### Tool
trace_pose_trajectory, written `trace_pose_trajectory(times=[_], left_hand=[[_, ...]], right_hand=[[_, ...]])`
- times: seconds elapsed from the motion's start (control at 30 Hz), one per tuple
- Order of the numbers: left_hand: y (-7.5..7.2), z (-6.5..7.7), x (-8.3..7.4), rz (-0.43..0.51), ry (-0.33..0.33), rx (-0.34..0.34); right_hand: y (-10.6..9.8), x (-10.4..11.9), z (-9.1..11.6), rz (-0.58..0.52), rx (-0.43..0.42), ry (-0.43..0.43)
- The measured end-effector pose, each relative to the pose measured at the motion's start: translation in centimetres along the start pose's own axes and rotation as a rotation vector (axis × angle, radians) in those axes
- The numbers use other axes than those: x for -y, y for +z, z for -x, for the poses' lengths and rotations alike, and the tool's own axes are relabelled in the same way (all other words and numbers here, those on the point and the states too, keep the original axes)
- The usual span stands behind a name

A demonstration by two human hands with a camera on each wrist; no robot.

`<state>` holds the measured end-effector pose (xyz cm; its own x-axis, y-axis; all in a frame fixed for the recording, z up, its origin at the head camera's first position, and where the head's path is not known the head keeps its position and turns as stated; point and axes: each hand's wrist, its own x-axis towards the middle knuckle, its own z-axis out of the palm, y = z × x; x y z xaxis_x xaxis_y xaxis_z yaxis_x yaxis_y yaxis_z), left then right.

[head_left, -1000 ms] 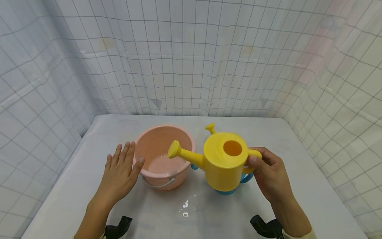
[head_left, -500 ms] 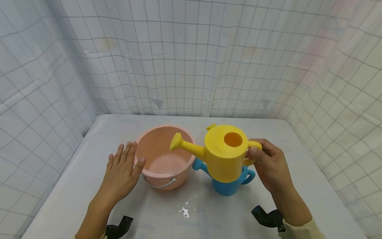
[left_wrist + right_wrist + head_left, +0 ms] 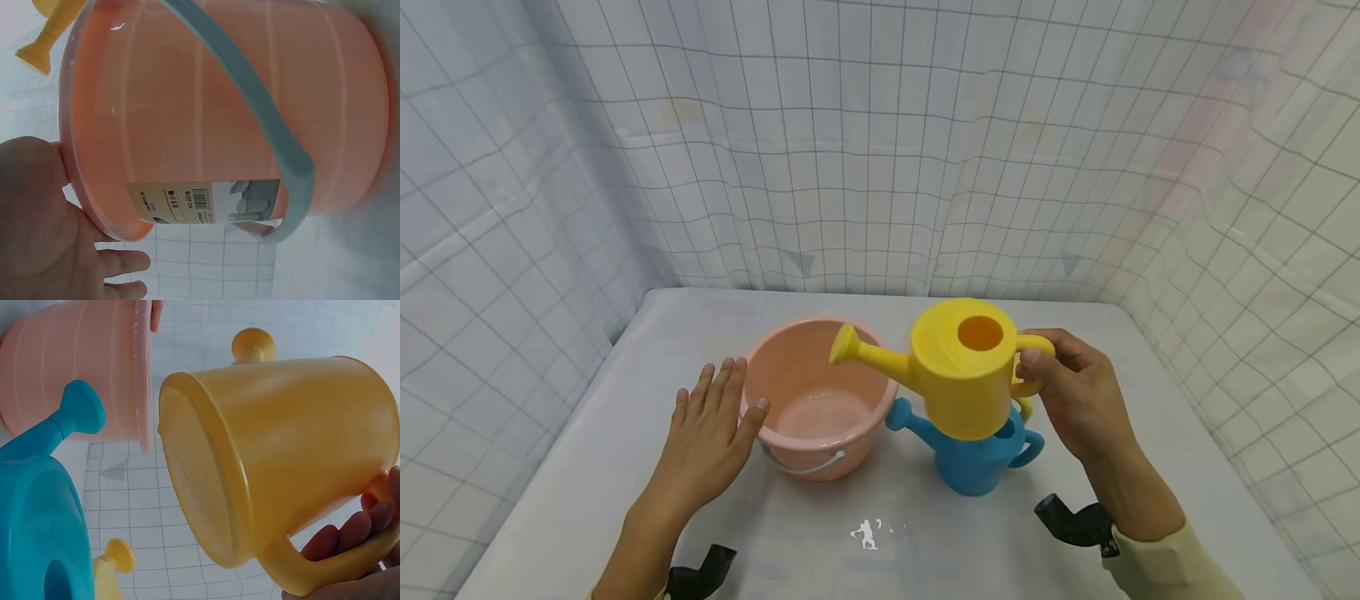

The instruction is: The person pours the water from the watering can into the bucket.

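My right hand (image 3: 1078, 396) grips the handle of a yellow watering can (image 3: 962, 367), its spout pointing left over the rim of a pink bucket (image 3: 820, 458). In the right wrist view the fingers (image 3: 353, 531) curl through the handle and the can's base shows. Below it on the table stands a blue watering can (image 3: 972, 467), partly covered by the raised can. My left hand (image 3: 703, 442) lies with straight fingers against the bucket's left rim. The left wrist view shows the bucket's grey handle (image 3: 250, 87) hanging down its side, and a label (image 3: 200, 201).
Behind the blue can is another yellow watering can (image 3: 114, 562), mostly hidden. A small wet patch (image 3: 867, 533) shines on the white table (image 3: 820, 550). Grid-patterned curtains (image 3: 865, 167) enclose the table at the back and sides.
The held yellow watering can has risen, uncovering more of the blue one below it. My right hand has moved up with it. The left hand stays at the bucket's rim.
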<state>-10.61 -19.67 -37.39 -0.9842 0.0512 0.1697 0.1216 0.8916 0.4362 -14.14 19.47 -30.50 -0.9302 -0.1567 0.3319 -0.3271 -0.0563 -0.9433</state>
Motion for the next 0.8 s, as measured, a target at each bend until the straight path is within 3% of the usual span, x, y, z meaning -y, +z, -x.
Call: trace_pose_trajectory(times=[0.8], left_hand=[[0.1, 0.0, 0.1, 0.003, -0.003, 0.004]], right_hand=[[0.5, 0.6, -2.3, 0.047, 0.008, 0.029]])
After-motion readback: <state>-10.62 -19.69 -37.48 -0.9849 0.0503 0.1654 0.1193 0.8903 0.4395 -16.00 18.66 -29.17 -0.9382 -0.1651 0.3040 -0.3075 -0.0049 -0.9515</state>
